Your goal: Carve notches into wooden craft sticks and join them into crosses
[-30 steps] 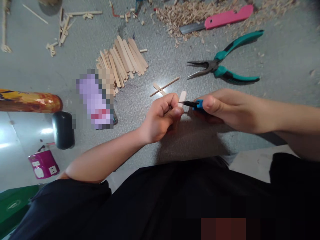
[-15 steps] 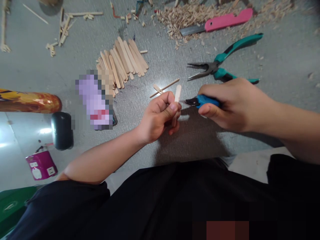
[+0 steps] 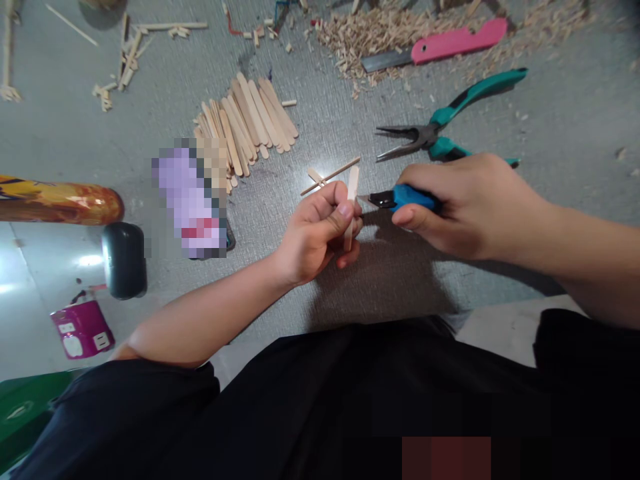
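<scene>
My left hand (image 3: 323,230) is closed, pinching a wooden craft stick (image 3: 353,181) between thumb and fingers. The stick stands nearly upright in the view, its upper end showing above the fingertips and its lower part below the thumb. From the right, my right hand (image 3: 460,210) grips a blue utility knife (image 3: 413,198) with a black nose and a short pointed metal tip. That tip points at the stick, close to my left fingertips, with a small gap visible. Just beyond my left hand, thin wooden pieces (image 3: 333,175) lie crossed on the table.
A pile of craft sticks (image 3: 250,120) lies beyond a blurred purple object (image 3: 187,200). Teal-handled needle-nose pliers (image 3: 427,135) rest beyond my right hand. A pink-handled saw (image 3: 457,43) lies by wood shavings (image 3: 370,30). At left are a dark rounded case (image 3: 124,260) and a purple power adapter (image 3: 83,330).
The knife tip has drawn slightly away from the stick. The stick has tilted a little and shifted slightly upward in my left fingers.
</scene>
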Demonstrator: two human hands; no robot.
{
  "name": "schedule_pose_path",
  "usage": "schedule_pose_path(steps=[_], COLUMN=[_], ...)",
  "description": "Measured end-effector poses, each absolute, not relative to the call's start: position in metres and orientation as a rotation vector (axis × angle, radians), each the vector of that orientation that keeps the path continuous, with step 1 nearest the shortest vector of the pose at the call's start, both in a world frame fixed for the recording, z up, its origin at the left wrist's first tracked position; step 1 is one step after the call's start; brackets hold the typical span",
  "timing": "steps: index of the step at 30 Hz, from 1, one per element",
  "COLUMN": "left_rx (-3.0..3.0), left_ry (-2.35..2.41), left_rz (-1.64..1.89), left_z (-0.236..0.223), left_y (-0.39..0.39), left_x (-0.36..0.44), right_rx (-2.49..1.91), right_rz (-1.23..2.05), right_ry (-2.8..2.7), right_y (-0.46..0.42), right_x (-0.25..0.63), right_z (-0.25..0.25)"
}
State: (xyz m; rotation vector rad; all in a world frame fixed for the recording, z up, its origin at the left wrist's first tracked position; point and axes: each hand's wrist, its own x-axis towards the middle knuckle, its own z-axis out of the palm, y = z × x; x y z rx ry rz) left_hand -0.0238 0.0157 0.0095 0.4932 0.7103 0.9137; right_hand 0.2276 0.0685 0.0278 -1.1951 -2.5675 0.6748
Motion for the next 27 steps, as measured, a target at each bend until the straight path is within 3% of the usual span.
schedule_pose_path(steps=[27], left_rx=[0.549], left_ry=[0.676], left_rz=[0.845], left_z=[0.0084], left_y=[0.0220], left_x=[-0.0258], right_rx=[-1.225], right_rz=[0.698], right_ry=[-2.555], right_y=[0.0689], right_x=[0.2290], right_z=[0.0276])
